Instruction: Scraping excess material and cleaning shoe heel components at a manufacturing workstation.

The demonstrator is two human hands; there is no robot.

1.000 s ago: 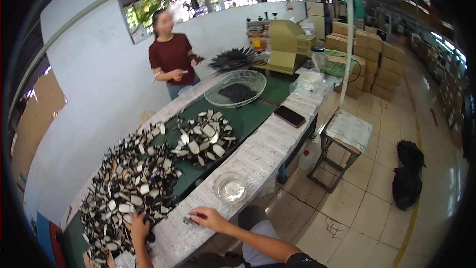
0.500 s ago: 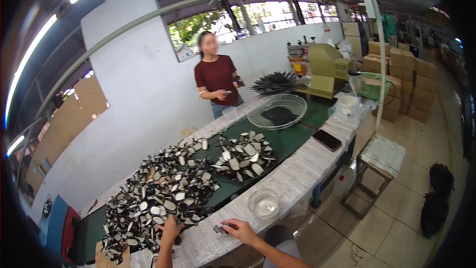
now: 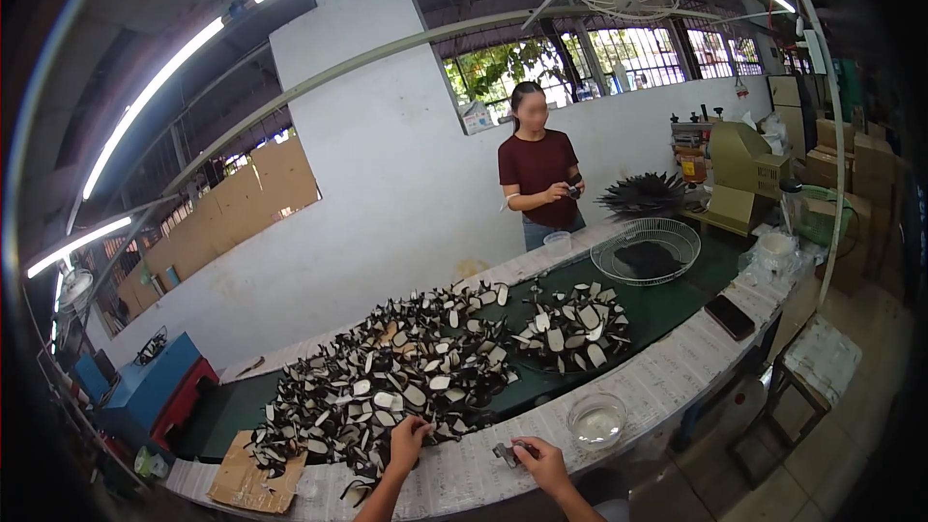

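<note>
My right hand (image 3: pixel 543 464) is closed in a pinch on a small dark grey piece (image 3: pixel 505 454), held over the pale near strip of the long table. My left hand (image 3: pixel 406 445) is at the near edge of a big heap of small black pieces with pale, rounded flat faces (image 3: pixel 414 394). Its fingers are drawn together, and I cannot make out what is between them. A smaller pile of the same pieces (image 3: pixel 580 331) lies farther right on the green surface. Right of my right hand stands a round clear bowl (image 3: pixel 597 422).
Across the table stands a co-worker (image 3: pixel 537 164), both hands on a small dark item. Near them are a wire basket (image 3: pixel 646 251) with black material and a dark spiky stack (image 3: pixel 642 195). A phone (image 3: pixel 730 317), a stool (image 3: pixel 822 358) and a cardboard sheet (image 3: pixel 253 483) are nearby.
The view has turned left, so everything sits farther right. My left hand's spread fingers have come together. My right hand still holds the grey piece. The co-worker's hands have come together.
</note>
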